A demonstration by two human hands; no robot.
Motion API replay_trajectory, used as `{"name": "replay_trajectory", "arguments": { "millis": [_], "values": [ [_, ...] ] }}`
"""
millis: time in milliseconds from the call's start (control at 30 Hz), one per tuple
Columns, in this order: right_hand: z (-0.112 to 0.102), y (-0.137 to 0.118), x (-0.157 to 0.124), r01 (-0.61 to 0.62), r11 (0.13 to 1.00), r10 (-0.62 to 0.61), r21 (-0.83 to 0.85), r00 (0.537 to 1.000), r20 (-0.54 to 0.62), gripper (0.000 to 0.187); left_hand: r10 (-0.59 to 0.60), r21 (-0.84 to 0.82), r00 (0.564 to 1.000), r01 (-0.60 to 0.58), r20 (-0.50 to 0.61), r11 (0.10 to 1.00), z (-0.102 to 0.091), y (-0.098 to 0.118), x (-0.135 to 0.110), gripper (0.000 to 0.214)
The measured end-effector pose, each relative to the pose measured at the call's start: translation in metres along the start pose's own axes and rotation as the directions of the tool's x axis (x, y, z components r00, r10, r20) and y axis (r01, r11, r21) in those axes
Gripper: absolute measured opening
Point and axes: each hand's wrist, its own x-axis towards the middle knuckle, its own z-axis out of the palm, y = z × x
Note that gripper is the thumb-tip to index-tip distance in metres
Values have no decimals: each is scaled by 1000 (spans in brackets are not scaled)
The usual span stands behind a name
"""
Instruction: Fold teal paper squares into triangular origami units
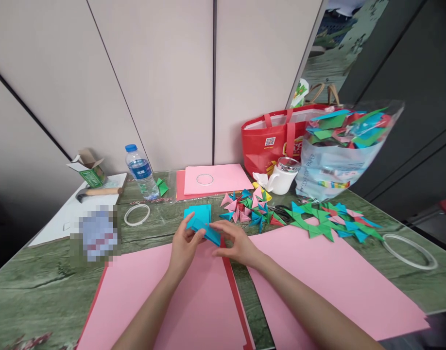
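A folded blue paper piece is pinched between both my hands above the pink sheets. My left hand grips its left end with thumb and fingers closed. My right hand holds its right end, fingers curled over it. Just behind the piece lies a small stack of blue paper squares on the green table. A heap of folded triangles in pink, blue, green and red sits to the right of the stack. Large pink sheets lie under my forearms.
A second pink sheet carries more green and blue triangles. Behind stand a water bottle, a white mug, a clear bag of folded pieces and a red tote. Tape rings lie about; a hammer lies at left.
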Motion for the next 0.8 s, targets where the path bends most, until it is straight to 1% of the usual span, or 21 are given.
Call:
{"name": "replay_trajectory", "arguments": {
  "millis": [67, 200, 300, 367, 433, 500, 567, 600, 667, 700, 767, 800],
  "values": [
    [3, 1, -1, -65, 994, 64, 84, 998, 10, 60, 32, 48, 999, -32, 5, 998, -1, -1, 0, 68],
    [7, 7, -1, -144, 963, 150, 228, 989, -9, 50, 106, 227, 994, -100, -15, 969, -1, -2, -2, 65],
    [7, 11, 1, -187, 934, 211, 305, 976, -45, 40, 139, 248, 990, -136, 2, 959, -1, -3, -3, 65],
    [6, 14, 3, -228, 911, 276, 343, 956, -99, 33, 154, 259, 988, -154, 20, 954, -2, -4, -3, 62],
    [5, 16, 5, -276, 879, 351, 390, 927, -136, 29, 158, 276, 987, -164, 44, 947, -2, -7, -3, 53],
    [4, 16, 6, -299, 837, 402, 458, 904, -143, 28, 146, 268, 987, -159, 67, 950, -3, -9, -2, 38],
    [3, 15, 6, -278, 803, 412, 527, 898, -153, 31, 130, 250, 989, -145, 76, 957, -4, -10, 0, 25],
    [3, 15, 6, -259, 792, 407, 553, 899, -163, 34, 123, 245, 989, -140, 83, 959, -4, -9, 0, 22],
    [2, 14, 6, -231, 790, 392, 569, 902, -179, 34, 114, 236, 985, -142, 127, 961, -5, -6, 1, 21],
    [1, 14, 6, -227, 796, 385, 561, 905, -179, 30, 111, 227, 979, -149, 171, 962, -5, -4, 0, 22],
    [-1, 16, 5, -235, 814, 378, 531, 909, -177, 20, 115, 219, 952, -181, 282, 959, -6, 1, -1, 26],
    [-1, 17, 5, -243, 823, 379, 513, 908, -178, 18, 125, 229, 938, -205, 323, 952, -6, 2, -1, 28]
  ]
}}
